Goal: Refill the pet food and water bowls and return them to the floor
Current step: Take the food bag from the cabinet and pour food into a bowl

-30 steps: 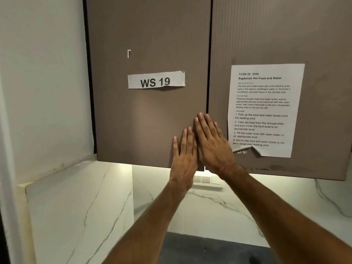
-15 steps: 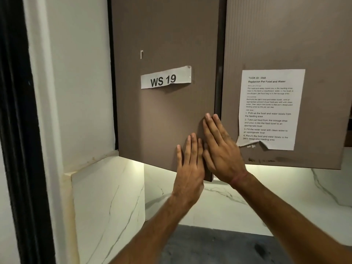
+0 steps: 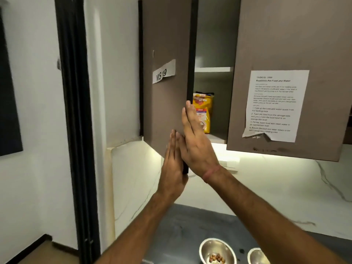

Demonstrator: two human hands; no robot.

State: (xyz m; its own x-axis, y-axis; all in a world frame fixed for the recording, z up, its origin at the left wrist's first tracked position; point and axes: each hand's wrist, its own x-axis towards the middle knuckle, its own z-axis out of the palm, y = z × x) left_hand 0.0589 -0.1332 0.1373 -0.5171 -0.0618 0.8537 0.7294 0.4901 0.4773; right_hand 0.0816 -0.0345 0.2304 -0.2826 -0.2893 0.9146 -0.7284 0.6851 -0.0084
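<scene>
The left cabinet door [image 3: 165, 103] stands swung partly open. My left hand [image 3: 174, 164] lies flat against its outer face near the lower edge. My right hand [image 3: 196, 141] lies with straight fingers along the door's free edge, on the inner side. Inside the cabinet a yellow pet food bag [image 3: 204, 111] stands upright on the lower shelf, partly hidden by my right hand. On the dark counter below sit two steel bowls: one [image 3: 217, 251] holds a few brown kibbles, the other [image 3: 257, 256] is cut off by my right forearm.
The right cabinet door [image 3: 285, 44] is closed and carries a printed task sheet [image 3: 274, 105]. A black door frame [image 3: 76, 130] stands to the left. White marble backsplash [image 3: 276, 187] runs behind the counter.
The left cabinet door has swung open toward the left, showing the shelf and the food bag. Both hands followed the door's edge. The view dropped, bringing the bowls into sight.
</scene>
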